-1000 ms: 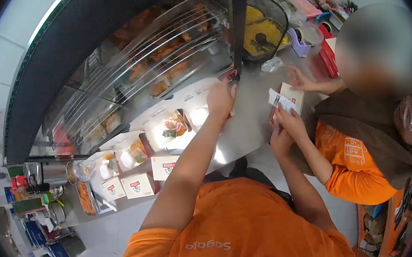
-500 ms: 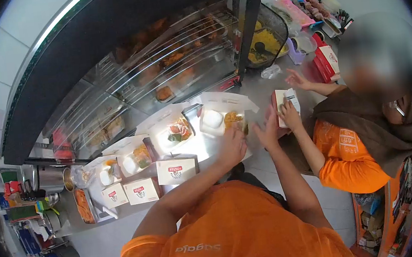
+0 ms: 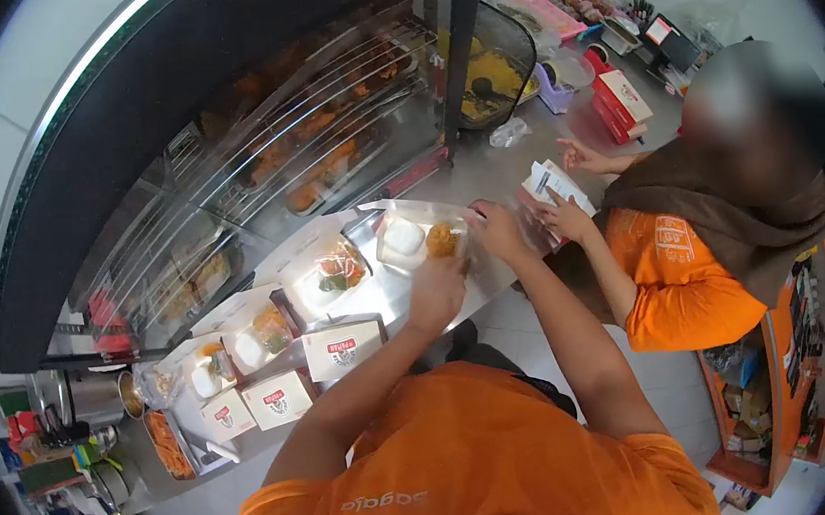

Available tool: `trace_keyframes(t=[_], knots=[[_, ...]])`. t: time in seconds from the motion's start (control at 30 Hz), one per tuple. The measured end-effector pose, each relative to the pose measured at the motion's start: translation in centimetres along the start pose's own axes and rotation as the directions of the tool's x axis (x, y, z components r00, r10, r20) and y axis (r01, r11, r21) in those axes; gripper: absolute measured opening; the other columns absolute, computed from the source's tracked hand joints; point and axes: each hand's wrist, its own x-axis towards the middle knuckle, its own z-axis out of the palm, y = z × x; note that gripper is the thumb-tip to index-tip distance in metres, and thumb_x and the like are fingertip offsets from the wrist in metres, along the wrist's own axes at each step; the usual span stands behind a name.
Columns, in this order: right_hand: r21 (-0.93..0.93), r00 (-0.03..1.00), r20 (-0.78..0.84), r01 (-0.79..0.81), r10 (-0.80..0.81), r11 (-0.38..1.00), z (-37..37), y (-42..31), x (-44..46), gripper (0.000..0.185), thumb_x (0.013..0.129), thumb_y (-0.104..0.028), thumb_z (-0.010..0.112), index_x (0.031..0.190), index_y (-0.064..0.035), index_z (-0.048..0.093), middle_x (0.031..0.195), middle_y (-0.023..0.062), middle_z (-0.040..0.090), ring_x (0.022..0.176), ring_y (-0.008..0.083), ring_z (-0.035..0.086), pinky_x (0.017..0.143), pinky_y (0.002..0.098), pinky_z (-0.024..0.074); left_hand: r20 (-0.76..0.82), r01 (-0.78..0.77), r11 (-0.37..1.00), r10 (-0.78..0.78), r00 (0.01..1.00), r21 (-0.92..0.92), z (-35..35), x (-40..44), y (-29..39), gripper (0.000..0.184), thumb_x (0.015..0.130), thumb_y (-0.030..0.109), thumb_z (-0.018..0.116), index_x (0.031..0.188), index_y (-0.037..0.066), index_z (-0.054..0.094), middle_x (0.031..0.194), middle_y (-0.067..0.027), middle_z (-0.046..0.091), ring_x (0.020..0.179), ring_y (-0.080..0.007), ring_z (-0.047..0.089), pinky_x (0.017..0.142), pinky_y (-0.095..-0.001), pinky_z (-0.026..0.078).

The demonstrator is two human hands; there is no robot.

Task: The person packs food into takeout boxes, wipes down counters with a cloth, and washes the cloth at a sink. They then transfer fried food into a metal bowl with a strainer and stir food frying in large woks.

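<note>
– Left hand (image 3: 436, 290) has drawn back over the last second, from the corner of the glass-fronted cabinet (image 3: 211, 57) to the near side of the open meal box (image 3: 399, 262). The right hand (image 3: 498, 233) has come up to that box's right-hand flap.

– Have the fingers got hold of anything?

– On the right I see them curled, tips at the flap; from my feed I cannot tell whether they pinch it. The left one shows me mostly its back, so how far those fingers are open, or what they grip, I can't tell.

– And the box itself?

– On the steel counter (image 3: 484, 174), at the right end of the row, with a white mound (image 3: 403, 238) on its left and a golden-brown piece (image 3: 444, 241) on its right. Another open box (image 3: 311, 298) stands just left of it.

– Anyone close by?

– Yes, a co-worker's hand (image 3: 568, 221) rests on a paper slip (image 3: 545, 181), right of mine.
</note>
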Motion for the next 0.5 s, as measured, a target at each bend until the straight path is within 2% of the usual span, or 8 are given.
trace_keyframes(t=[0.07,0.17,0.27,0.3,0.37,0.4,0.47,0.5], knots=[[-0.011,0.996,0.065,-0.055,0.056,0.998,-1.2,-1.1,-1.2,0.037,0.092,-0.027,0.065,0.116,0.0002,0.069,0.103,0.0259,0.069,0.099,0.0431,0.066,0.09,0.0474,0.0523,-0.127,0.173,0.983,-0.18,0.975,-0.063,-3.7,0.5,1.0,0.037,0.083,0.018,0.069,0.115,-0.001,0.066,0.125,-0.0168,0.06,0.11,-0.0357,0.057,0.09,-0.0496,0.046],[-0.012,0.999,0.0,-0.04,0.04,0.999,-1.3,-2.1,-3.7,0.027,0.093,-0.017,0.065,0.115,-0.0024,0.062,0.081,0.0178,0.065,0.076,0.0298,0.069,0.066,0.0391,0.0536,-0.318,0.162,0.958,-0.081,0.945,0.236,-7.1,1.4,3.8,0.043,0.082,0.021,0.071,0.119,0.001,0.063,0.122,-0.0195,0.061,0.11,-0.0387,0.059,0.091,-0.0488,0.047],[0.3,0.969,0.188,-0.215,0.163,0.929,-1.4,-5.4,-8.6,0.039,0.093,-0.013,0.064,0.13,-0.0056,0.051,0.091,0.014,0.063,0.076,0.0232,0.068,0.068,0.0363,0.0568,-0.002,0.109,0.968,-0.112,0.994,-0.226,-6.7,-1.1,4.4,0.041,0.084,0.017,0.072,0.122,0.008,0.061,0.122,-0.0233,0.06,0.111,-0.0417,0.059,0.093,-0.0467,0.048],[0.451,0.936,0.278,-0.326,0.216,0.831,-1.0,-5.4,-10.1,0.046,0.092,-0.013,0.065,0.134,-0.0061,0.048,0.098,0.0143,0.062,0.081,0.0228,0.068,0.069,0.0367,0.0578,0.099,0.129,0.915,-0.098,0.99,-0.382,-6.0,-2.3,4.2,0.041,0.084,0.015,0.072,0.123,0.009,0.061,0.123,-0.0236,0.06,0.111,-0.0421,0.059,0.094,-0.0465,0.048],[0.658,0.843,0.474,-0.531,0.255,0.533,-0.5,-4.6,-11.9,0.059,0.09,-0.014,0.068,0.141,-0.0071,0.04,0.112,0.015,0.059,0.091,0.0218,0.068,0.072,0.0374,0.06,0.23,0.331,0.862,-0.257,0.939,-0.385,-4.9,-4.6,3.4,0.036,0.084,0.005,0.068,0.119,0.009,0.062,0.121,-0.0215,0.06,0.109,-0.0407,0.06,0.093,-0.0472,0.048],[0.6,0.887,0.414,-0.434,0.204,0.671,-1.0,-3.6,-12.0,0.07,0.085,-0.014,0.074,0.145,-0.007,0.038,0.13,0.0177,0.053,0.114,0.03,0.063,0.087,0.0468,0.0584,0.274,0.388,0.851,-0.302,0.913,-0.354,-4.0,-6.5,1.3,0.033,0.084,0.003,0.066,0.116,0.008,0.064,0.121,-0.0213,0.06,0.109,-0.0405,0.06,0.093,-0.0473,0.048],[0.468,0.982,0.14,-0.18,0.129,0.865,-1.1,-3.7,-12.1,0.074,0.083,-0.013,0.075,0.146,-0.0067,0.037,0.137,0.0193,0.051,0.124,0.034,0.057,0.098,0.0483,0.0529,0.214,0.331,0.896,-0.276,0.937,-0.295,-5.2,-9.1,-1.2,0.026,0.084,-0.001,0.063,0.108,0.007,0.067,0.119,-0.0214,0.06,0.108,-0.0403,0.06,0.092,-0.0472,0.048],[0.361,0.998,0.008,-0.061,0.062,0.931,-1.3,-3.9,-12.4,0.076,0.081,-0.013,0.076,0.146,-0.0065,0.037,0.14,0.0201,0.05,0.129,0.036,0.054,0.103,0.0491,0.0501,0.108,0.218,0.942,-0.196,0.975,-0.256,-6.6,-10.1,-2.1,0.022,0.084,-0.002,0.062,0.103,0.006,0.069,0.119,-0.0215,0.06,0.108,-0.0404,0.06,0.091,-0.0472,0.048]])
